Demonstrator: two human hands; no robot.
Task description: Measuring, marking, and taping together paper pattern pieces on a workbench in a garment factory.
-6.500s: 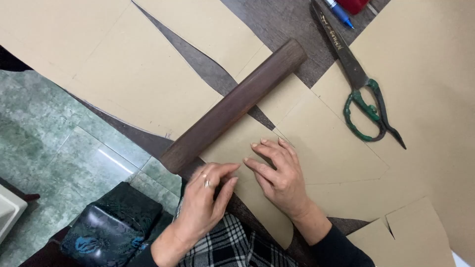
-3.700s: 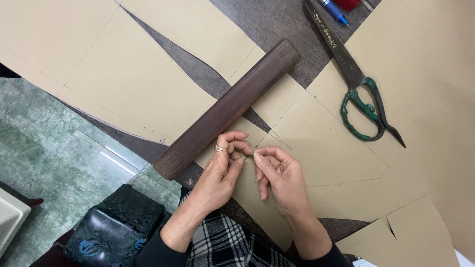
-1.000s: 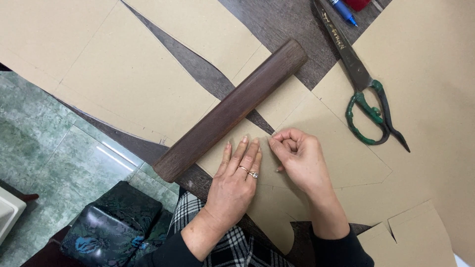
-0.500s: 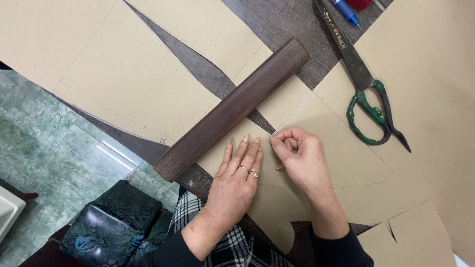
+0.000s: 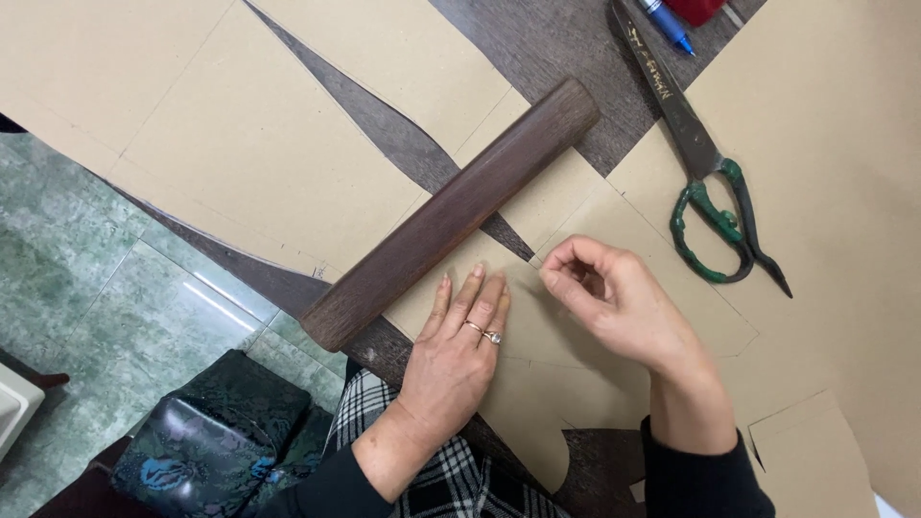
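Observation:
My left hand (image 5: 459, 353), with a ring on one finger, lies flat with fingers together on a tan paper pattern piece (image 5: 566, 336) at the table's near edge. My right hand (image 5: 614, 297) hovers just right of it, thumb and forefinger pinched over the same piece; whether something tiny sits between them I cannot tell. A long dark wooden bar (image 5: 451, 213) lies diagonally across the paper just beyond my left fingertips.
Large scissors with green handles (image 5: 705, 177) lie to the right, shut. A blue pen (image 5: 667, 24) and a red object (image 5: 698, 8) sit at the far edge. More tan paper sheets (image 5: 221, 125) cover the dark table (image 5: 547, 38). A dark patterned bag (image 5: 216, 446) rests on the green floor.
My left hand went from pinching with my right to lying flat on the paper. My right hand has stayed pinched beside it with little movement in the last second.

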